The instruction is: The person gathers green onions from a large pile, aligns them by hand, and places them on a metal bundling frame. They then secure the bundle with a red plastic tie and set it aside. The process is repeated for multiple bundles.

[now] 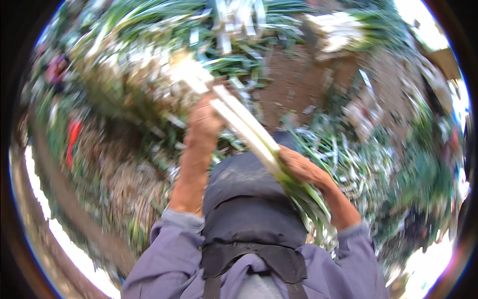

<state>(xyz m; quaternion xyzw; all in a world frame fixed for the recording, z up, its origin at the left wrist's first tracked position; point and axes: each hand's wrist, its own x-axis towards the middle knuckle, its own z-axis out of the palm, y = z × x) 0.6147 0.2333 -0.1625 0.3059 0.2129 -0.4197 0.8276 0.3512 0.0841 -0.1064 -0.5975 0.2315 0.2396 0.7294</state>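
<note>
A few long white-stemmed green onions slant across in front of my body, root end up and to the left, leaves down and to the right. My left hand is closed around the white stems near the root end; motion blur hides its fingers. Lower down, where white turns to green, my right hand grips the same stalks. The leaves hang past my right wrist, beside the dark apron over my lap. Just beyond my left hand, the bright roots are blurred against other onions.
A large heap of green onions lies ahead on the left. Another bundle rests at the far right, near bare brown soil. Cut leaf scraps litter the ground on my right. A red strip shows at far left.
</note>
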